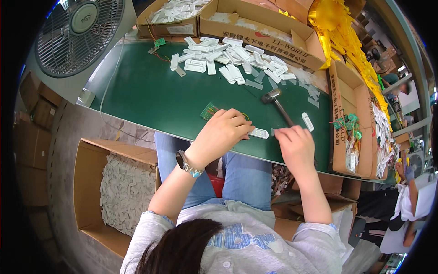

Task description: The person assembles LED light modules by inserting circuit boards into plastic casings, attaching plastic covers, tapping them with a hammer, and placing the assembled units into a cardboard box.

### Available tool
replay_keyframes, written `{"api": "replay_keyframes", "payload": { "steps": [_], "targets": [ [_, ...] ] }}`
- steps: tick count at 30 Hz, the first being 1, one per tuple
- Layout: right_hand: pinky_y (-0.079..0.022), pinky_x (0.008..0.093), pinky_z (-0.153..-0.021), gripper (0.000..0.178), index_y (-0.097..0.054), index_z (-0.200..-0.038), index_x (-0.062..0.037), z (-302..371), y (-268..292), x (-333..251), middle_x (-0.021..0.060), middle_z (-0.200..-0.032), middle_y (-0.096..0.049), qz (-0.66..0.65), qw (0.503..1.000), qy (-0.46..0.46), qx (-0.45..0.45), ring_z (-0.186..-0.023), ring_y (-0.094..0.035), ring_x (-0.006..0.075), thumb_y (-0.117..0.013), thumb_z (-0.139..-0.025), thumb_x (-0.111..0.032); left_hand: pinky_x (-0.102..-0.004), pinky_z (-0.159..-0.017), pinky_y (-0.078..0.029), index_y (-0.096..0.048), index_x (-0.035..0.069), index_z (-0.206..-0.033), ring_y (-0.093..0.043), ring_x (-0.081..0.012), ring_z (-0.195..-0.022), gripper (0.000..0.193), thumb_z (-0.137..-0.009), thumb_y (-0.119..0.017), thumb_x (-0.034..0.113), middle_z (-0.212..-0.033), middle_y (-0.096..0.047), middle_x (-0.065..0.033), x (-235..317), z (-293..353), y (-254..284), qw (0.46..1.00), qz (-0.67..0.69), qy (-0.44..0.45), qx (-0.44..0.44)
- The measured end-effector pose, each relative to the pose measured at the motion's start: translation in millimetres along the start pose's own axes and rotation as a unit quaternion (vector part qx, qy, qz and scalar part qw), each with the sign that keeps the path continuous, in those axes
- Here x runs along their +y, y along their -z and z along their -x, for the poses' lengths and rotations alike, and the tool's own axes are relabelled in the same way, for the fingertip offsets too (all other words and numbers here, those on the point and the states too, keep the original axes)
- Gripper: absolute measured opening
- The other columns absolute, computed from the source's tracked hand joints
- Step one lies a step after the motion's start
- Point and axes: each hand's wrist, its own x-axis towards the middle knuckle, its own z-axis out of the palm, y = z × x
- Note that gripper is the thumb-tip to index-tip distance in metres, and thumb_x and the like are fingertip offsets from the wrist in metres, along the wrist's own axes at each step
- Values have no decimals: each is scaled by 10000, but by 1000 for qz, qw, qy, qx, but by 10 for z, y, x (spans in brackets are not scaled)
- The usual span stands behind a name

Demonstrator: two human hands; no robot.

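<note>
My left hand [224,127] presses down near the table's front edge, fingers closed on a white plastic strip with small lights along it [259,133]. Beside its knuckles lies a green circuit board [209,111] with thin wires. To the right of the strip's end, my right hand [296,144] pinches a small clear piece [274,132], partly hidden by the fingertips. A mallet [272,95] lies just beyond, its handle pointing toward my right hand. One white plastic casing [308,122] rests to the right of that handle.
White casings [235,57] are heaped across the green table [150,91], with clear pieces [314,101] at their right. Cardboard boxes [255,34] line the far side; another [340,137] stands right. A fan [82,41] stands left, and a box of white pieces [127,192] sits below.
</note>
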Motion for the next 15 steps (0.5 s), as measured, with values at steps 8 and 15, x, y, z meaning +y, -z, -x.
{"api": "replay_keyframes", "payload": {
  "steps": [8,15],
  "targets": [
    [-452,363,-828,422,-726,-1104,-124,117,-18,-13,40,-1014,-633,-83,992,-96,-3,-971,-611,233,-646,-726,46,-377,-906,-469,-667,114,-1148,-605,-219,-1066,407,-766,-763,213,-1064,-695,-22,67,1,57,997,-2,78,1],
    [-460,365,-790,345,-738,-1035,-98,-206,-88,-227,35,-961,-644,-183,982,-38,37,-880,-611,225,-676,-720,27,-388,-902,-469,-646,93,-1177,-606,-232,-1067,448,-764,-768,218,-1066,-696,-41,51,4,55,996,30,82,8]
  ]
}}
